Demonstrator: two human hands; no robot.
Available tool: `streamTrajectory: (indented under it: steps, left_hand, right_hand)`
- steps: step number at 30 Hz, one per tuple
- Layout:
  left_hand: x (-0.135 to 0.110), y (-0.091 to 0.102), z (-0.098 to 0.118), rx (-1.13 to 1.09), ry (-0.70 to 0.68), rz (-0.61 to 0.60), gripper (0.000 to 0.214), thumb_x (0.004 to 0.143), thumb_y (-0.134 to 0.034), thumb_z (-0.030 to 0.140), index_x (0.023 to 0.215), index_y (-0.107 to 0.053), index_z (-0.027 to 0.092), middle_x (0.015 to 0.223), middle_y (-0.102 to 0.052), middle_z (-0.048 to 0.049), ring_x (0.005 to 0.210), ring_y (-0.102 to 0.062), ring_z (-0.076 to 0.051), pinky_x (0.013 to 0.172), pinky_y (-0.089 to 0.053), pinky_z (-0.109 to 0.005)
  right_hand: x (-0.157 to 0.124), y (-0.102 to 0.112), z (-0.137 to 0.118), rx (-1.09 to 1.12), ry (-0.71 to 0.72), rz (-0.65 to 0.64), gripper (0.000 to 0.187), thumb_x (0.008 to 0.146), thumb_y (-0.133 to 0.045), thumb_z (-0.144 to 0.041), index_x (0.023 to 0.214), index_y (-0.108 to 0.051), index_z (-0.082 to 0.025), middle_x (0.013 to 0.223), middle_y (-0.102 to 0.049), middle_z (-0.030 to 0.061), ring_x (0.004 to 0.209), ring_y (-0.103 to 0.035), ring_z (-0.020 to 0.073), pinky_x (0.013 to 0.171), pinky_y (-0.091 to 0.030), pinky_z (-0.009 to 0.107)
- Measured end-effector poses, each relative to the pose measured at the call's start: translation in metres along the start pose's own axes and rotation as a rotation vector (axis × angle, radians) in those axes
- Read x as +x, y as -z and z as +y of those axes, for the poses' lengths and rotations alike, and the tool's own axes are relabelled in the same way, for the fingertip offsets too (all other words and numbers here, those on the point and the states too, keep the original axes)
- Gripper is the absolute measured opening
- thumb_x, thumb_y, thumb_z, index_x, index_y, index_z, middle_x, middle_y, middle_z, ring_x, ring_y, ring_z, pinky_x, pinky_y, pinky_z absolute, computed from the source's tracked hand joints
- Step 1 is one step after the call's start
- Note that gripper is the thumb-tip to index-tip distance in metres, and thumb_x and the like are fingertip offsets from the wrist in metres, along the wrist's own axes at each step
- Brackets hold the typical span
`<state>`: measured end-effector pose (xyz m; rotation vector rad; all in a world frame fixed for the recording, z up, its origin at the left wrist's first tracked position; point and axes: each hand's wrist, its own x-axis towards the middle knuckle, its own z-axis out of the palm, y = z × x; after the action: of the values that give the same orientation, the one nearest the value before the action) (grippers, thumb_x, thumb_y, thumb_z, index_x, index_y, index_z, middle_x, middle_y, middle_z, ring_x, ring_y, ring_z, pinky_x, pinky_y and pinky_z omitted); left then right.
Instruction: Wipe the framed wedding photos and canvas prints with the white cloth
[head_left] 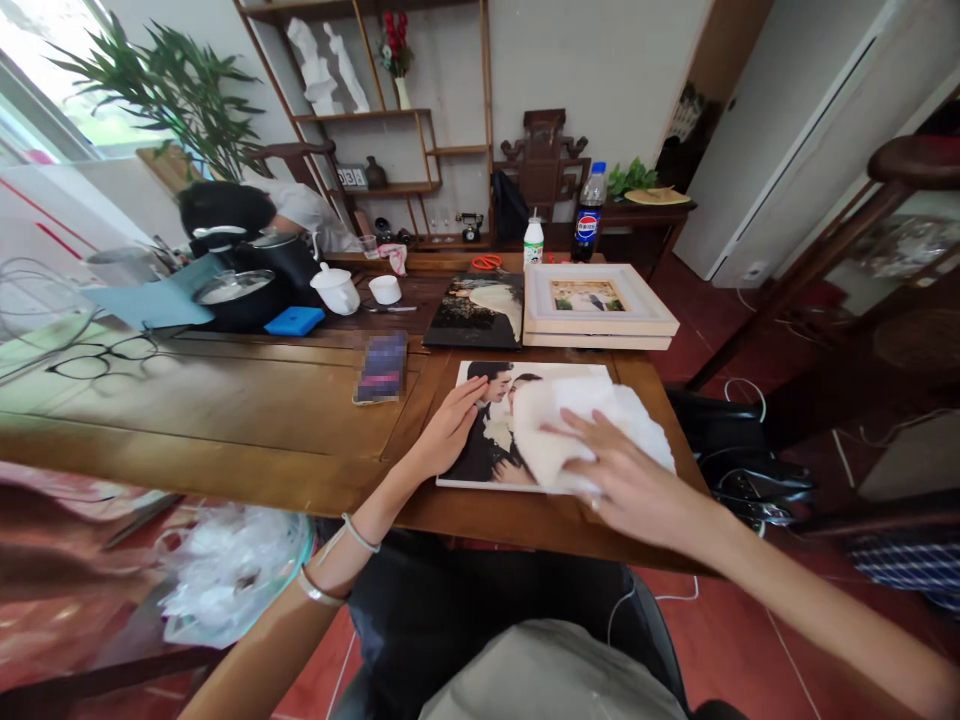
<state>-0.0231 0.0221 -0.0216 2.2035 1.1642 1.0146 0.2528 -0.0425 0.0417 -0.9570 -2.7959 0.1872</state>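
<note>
A photo panel [487, 440] with a couple's portrait lies flat near the table's front edge. My left hand [450, 428] rests on its left side, fingers stretched out and holding nothing. Over the panel's right half, my right hand [607, 455] presses a white cloth [634, 415] against the surface, gripping it with bent fingers. The cloth hides much of the picture and hangs past its right edge. Just behind are a second, darker photo panel [480, 310] and a pale framed picture [600, 305] with a small photo in its middle.
A phone [381, 367] lies left of the panel, and glasses [105, 357] farther left. Beyond stand a white lidded cup [336, 290], a small white bowl [385, 290], a black pot [236, 295], a milk bottle [533, 242] and a cola bottle [588, 215]. Someone bends at the far left.
</note>
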Motion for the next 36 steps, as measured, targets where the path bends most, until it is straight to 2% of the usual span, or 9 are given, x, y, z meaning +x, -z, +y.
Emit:
streamTrajectory:
  steps: [3, 5, 11, 15, 17, 21, 24, 29, 36]
  left_hand:
    - [0.0, 0.001, 0.0, 0.004, -0.006, -0.017, 0.043, 0.097, -0.03, 0.034, 0.135, -0.044, 0.021, 0.145, -0.041, -0.0089, 0.136, -0.033, -0.02, 0.115, -0.024, -0.043]
    - [-0.001, 0.001, -0.001, 0.004, -0.009, -0.023, 0.043, 0.097, -0.03, 0.034, 0.136, -0.044, 0.021, 0.145, -0.04, -0.0086, 0.136, -0.032, -0.02, 0.115, -0.023, -0.042]
    - [-0.001, 0.002, -0.001, 0.002, 0.006, -0.023, 0.043, 0.097, -0.031, 0.036, 0.134, -0.045, 0.02, 0.145, -0.04, -0.0092, 0.136, -0.032, -0.02, 0.115, -0.023, -0.042]
    - [0.0, 0.002, 0.0, -0.006, 0.019, -0.011, 0.043, 0.097, -0.031, 0.036, 0.134, -0.046, 0.021, 0.144, -0.042, -0.0091, 0.135, -0.034, -0.02, 0.115, -0.023, -0.043]
    - [0.0, 0.001, 0.0, -0.014, 0.019, 0.0, 0.042, 0.097, -0.032, 0.036, 0.133, -0.047, 0.022, 0.143, -0.043, -0.0086, 0.135, -0.035, -0.02, 0.115, -0.024, -0.044]
    - [0.0, 0.0, -0.002, -0.051, 0.001, 0.023, 0.042, 0.096, -0.032, 0.038, 0.131, -0.049, 0.022, 0.141, -0.046, -0.0084, 0.134, -0.036, -0.022, 0.114, -0.026, -0.045]
    - [0.0, 0.0, -0.005, -0.098, -0.035, 0.032, 0.044, 0.095, -0.034, 0.041, 0.13, -0.051, 0.022, 0.14, -0.047, -0.0097, 0.134, -0.036, -0.024, 0.113, -0.028, -0.046]
    - [-0.001, 0.001, -0.01, -0.121, -0.046, 0.034, 0.044, 0.094, -0.034, 0.043, 0.13, -0.051, 0.023, 0.139, -0.047, -0.0096, 0.133, -0.037, -0.025, 0.112, -0.029, -0.047]
    - [0.0, 0.001, -0.001, -0.048, -0.024, 0.007, 0.041, 0.094, -0.038, 0.034, 0.133, -0.048, 0.023, 0.143, -0.043, -0.0097, 0.134, -0.036, -0.023, 0.113, -0.028, -0.046]
  right_hand:
    - [-0.023, 0.0, -0.038, 0.055, 0.027, -0.072, 0.029, 0.075, -0.055, -0.012, 0.096, -0.069, -0.025, 0.15, -0.031, 0.0028, 0.139, -0.016, 0.0316, 0.111, -0.015, 0.06]
    - [-0.026, 0.0, -0.044, 0.074, 0.053, -0.09, 0.027, 0.076, -0.056, -0.014, 0.097, -0.069, -0.025, 0.15, -0.031, 0.002, 0.139, -0.017, 0.0315, 0.111, -0.015, 0.059]
    - [0.03, -0.001, 0.021, 0.001, -0.01, 0.016, 0.037, 0.077, -0.049, -0.009, 0.104, -0.067, -0.025, 0.145, -0.041, 0.0035, 0.137, -0.025, 0.0298, 0.107, -0.021, 0.059]
    - [0.068, -0.005, 0.049, -0.041, -0.131, 0.102, 0.041, 0.079, -0.047, -0.011, 0.114, -0.063, -0.024, 0.148, -0.034, 0.0055, 0.138, -0.02, 0.034, 0.102, -0.022, 0.066]
    - [0.074, -0.01, 0.037, -0.054, -0.14, 0.096, 0.041, 0.077, -0.049, -0.011, 0.114, -0.063, -0.023, 0.149, -0.033, 0.0073, 0.139, -0.017, 0.0347, 0.103, -0.019, 0.067]
    - [0.068, -0.021, -0.023, -0.077, -0.04, 0.001, 0.035, 0.079, -0.054, -0.018, 0.111, -0.067, -0.023, 0.144, -0.04, 0.0114, 0.136, -0.021, 0.0384, 0.104, -0.015, 0.066]
    - [0.067, -0.027, -0.057, -0.097, -0.017, 0.024, 0.032, 0.081, -0.054, -0.021, 0.109, -0.067, -0.017, 0.144, -0.038, 0.0167, 0.135, -0.022, 0.0426, 0.105, -0.017, 0.064]
    - [0.076, -0.034, -0.067, -0.17, -0.127, 0.085, 0.032, 0.081, -0.053, -0.019, 0.11, -0.067, -0.017, 0.143, -0.04, 0.0163, 0.134, -0.024, 0.0436, 0.103, -0.02, 0.066]
    - [0.036, -0.025, -0.08, 0.019, 0.067, -0.057, 0.022, 0.077, -0.06, -0.026, 0.094, -0.072, -0.02, 0.145, -0.038, 0.0128, 0.137, -0.02, 0.0388, 0.108, -0.016, 0.062]
